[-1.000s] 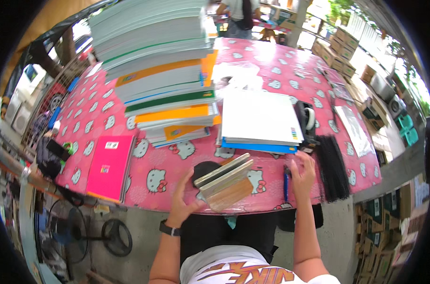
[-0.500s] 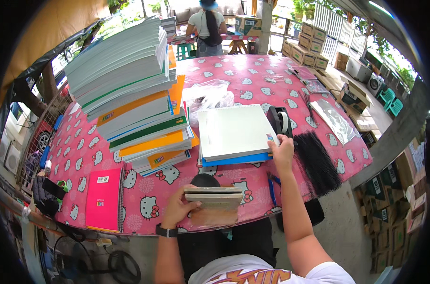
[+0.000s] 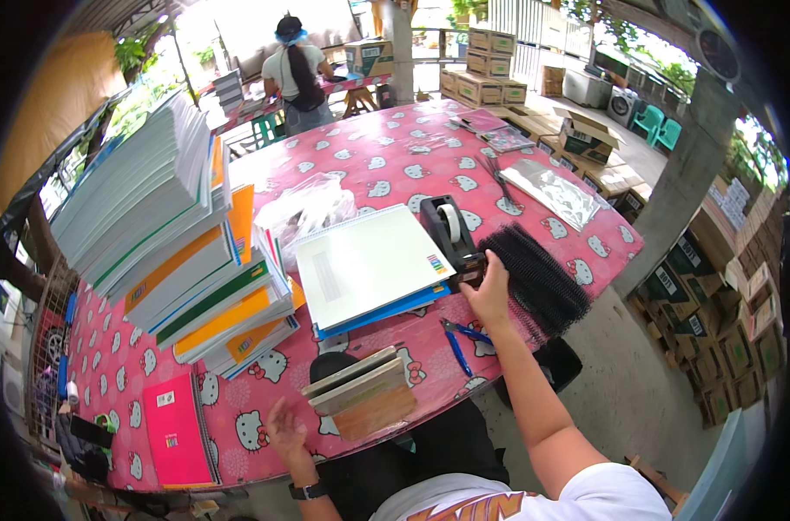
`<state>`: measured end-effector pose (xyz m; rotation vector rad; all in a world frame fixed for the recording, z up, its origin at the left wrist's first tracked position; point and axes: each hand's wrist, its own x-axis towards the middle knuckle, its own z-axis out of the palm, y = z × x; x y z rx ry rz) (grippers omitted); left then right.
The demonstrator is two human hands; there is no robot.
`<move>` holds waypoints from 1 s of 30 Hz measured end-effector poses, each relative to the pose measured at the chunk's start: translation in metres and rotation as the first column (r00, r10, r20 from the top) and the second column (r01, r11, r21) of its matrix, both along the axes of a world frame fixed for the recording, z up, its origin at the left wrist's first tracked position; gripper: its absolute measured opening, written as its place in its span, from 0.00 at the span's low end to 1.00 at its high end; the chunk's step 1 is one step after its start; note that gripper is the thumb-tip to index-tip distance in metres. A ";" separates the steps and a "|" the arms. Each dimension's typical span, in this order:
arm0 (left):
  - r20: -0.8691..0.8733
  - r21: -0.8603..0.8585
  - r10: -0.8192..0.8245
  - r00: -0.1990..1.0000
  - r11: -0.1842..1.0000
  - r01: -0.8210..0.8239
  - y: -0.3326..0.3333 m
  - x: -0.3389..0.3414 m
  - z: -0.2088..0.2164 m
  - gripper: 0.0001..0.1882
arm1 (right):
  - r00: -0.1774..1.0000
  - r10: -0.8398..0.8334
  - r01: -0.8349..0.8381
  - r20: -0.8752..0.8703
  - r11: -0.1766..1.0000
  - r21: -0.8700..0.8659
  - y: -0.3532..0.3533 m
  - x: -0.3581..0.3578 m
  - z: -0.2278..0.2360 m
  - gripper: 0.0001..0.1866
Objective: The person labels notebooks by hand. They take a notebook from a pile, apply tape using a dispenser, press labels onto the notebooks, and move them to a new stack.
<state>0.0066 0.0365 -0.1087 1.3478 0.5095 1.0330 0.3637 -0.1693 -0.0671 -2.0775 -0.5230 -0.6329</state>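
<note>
My right hand pinches the near end of a black tape dispenser, thumb and fingers on either side. A roll of tape sits in it. Left of it lies a small pile of spiral notebooks, a white cover on top and blue below. My left hand has its fingers apart and holds nothing, just left of a slotted wooden block at the table's front edge. Blue-handled pliers lie between the notebooks and my right forearm. Black binding coils are bunched to the right of that hand.
A tall, leaning stack of notebooks rises on the left, with a pink notebook nearer. A plastic bag and clear sleeves lie farther back. Cartons stand beyond, and another person works at a far table.
My right hand has moved from the white notebook's corner to the tape dispenser. My left hand has let go of the wooden block and opened beside it. The view has turned right.
</note>
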 end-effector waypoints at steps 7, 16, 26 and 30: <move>-0.203 0.060 0.096 0.974 0.994 -0.086 0.000 -0.005 -0.011 0.26 | 0.991 0.081 -0.085 -0.102 0.996 -0.031 0.003 0.035 -0.007 0.38; -0.144 0.081 0.068 0.987 0.995 -0.057 -0.001 -0.007 -0.016 0.25 | 0.934 0.291 -0.227 0.206 0.932 -0.283 0.003 0.011 0.047 0.27; -0.145 0.152 0.065 0.987 0.987 -0.043 -0.006 0.006 0.002 0.20 | 0.707 0.679 -0.536 0.199 0.697 -0.476 0.078 -0.005 0.041 0.08; -0.209 0.222 0.066 0.976 0.975 -0.019 -0.007 0.002 0.003 0.19 | 0.705 0.674 -0.475 0.221 0.680 -0.558 0.089 -0.026 0.039 0.16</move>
